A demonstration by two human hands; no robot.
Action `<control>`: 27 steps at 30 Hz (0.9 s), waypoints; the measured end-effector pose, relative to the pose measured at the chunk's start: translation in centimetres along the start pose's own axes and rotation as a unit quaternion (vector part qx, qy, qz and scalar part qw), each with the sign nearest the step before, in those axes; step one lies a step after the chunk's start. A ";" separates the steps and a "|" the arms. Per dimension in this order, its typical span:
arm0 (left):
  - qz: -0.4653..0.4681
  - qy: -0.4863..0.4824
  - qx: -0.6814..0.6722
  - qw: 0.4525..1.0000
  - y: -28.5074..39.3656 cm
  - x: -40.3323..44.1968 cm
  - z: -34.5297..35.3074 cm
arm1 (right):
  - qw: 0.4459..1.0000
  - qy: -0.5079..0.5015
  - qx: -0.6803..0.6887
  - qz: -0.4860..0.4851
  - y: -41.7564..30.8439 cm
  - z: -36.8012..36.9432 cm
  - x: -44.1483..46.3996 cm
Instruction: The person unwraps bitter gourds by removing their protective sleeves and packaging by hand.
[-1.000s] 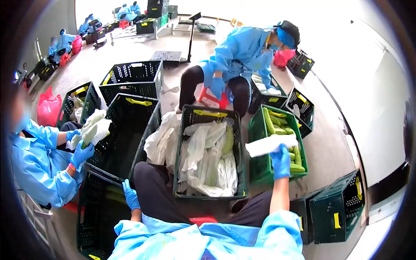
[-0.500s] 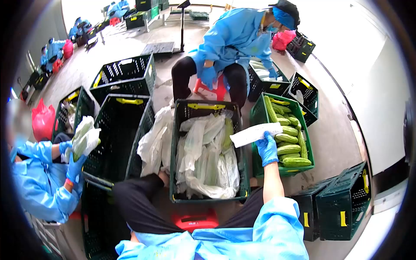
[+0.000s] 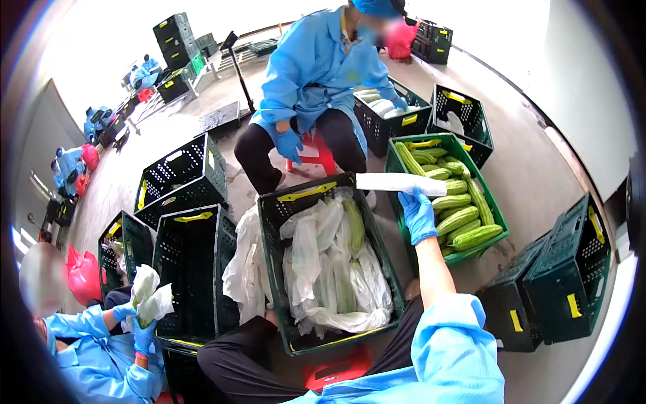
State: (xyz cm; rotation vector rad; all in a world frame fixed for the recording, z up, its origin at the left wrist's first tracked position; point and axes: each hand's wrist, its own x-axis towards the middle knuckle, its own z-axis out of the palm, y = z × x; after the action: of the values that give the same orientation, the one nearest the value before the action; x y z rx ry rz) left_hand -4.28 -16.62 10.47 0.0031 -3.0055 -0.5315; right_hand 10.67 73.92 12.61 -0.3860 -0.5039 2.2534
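**A transfer in hand, by the look of it**

Largest is the dark green perforated plastic crate [image 3: 271,222], holding translucent white plastic bags [image 3: 306,242]. Just beside it, to the right, the smaller bright green plastic crate [image 3: 478,250] holds long, ridged green gourds [image 3: 478,236].

The step seems to be moving one piece between these crates; the next move probably calls for a firm grip and clearance over the dark rim.

That piece, the long white cylindrical wrapped piece [image 3: 387,182], spans the gap between them, contents hidden. The blue-gloved right hand [image 3: 418,217] grips its right half from below. The left hand is out of view, its state untellable.
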 end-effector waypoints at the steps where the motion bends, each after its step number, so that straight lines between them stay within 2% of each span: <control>1: 0.012 -0.016 0.000 1.000 -0.6 1.2 -1.0 | 1.000 0.005 0.005 -0.008 -0.1 0.2 -0.2; 6: 0.060 -0.070 -0.007 0.996 -2.4 5.4 -4.1 | 0.999 0.011 -0.006 -0.042 0.2 0.8 -0.5; 9: 0.071 -0.088 -0.016 0.993 -2.7 6.6 -5.0 | 0.999 0.051 -0.009 -0.013 0.4 1.8 -1.2; 11: 0.076 -0.089 -0.016 0.993 -2.9 6.7 -5.1 | 0.999 0.043 -0.015 -0.019 1.0 2.2 -1.5; 13: 0.121 -0.047 -0.013 0.992 -3.1 6.4 -4.8 | 0.999 0.033 -0.022 -0.026 1.4 2.3 -1.3; 27: 0.062 -0.047 0.032 0.996 -1.7 4.6 -4.1 | 0.999 0.010 -0.022 -0.029 2.1 2.5 -1.0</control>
State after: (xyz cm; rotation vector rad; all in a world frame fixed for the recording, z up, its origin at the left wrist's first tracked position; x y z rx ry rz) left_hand -8.55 -19.70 14.09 -0.2091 -3.0853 -0.4333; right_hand 8.94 71.32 13.88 -0.4105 -0.5493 2.1834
